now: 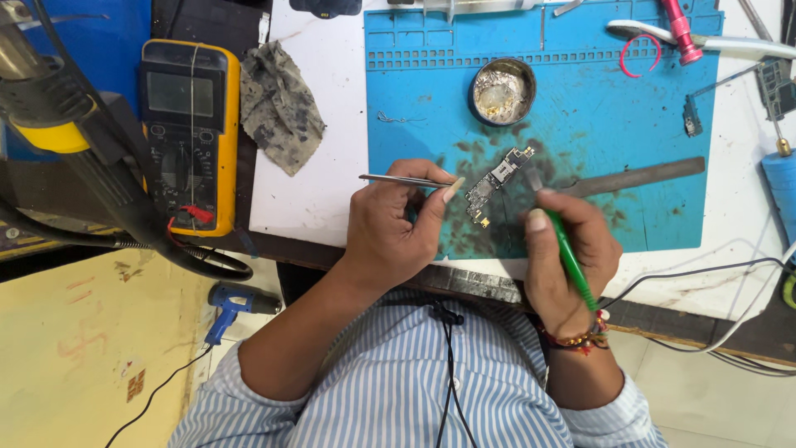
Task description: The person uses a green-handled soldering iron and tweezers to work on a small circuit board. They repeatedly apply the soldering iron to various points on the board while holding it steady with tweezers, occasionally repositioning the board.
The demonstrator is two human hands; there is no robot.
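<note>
I'm looking down on a white bench w/ a blue silicone work mat [630, 124], stained dark round the middle. Yellow multimeter [189, 133] far left, grey rag [280, 104] beside it, round metal tin [502, 91] near the mat's top, hot-air gun [66, 124] looming at left edge, yellow floor below. Small circuit board [495, 184] lies tilted at mat centre, between my hands. My left hand [390, 228] is curled, thumb + forefinger pinching metal tweezers [402, 179] that point left, thumb tip just beside the board. My right hand [572, 257] is fisted round a green-handled tool [570, 257], tip right by the board's right edge.
</note>
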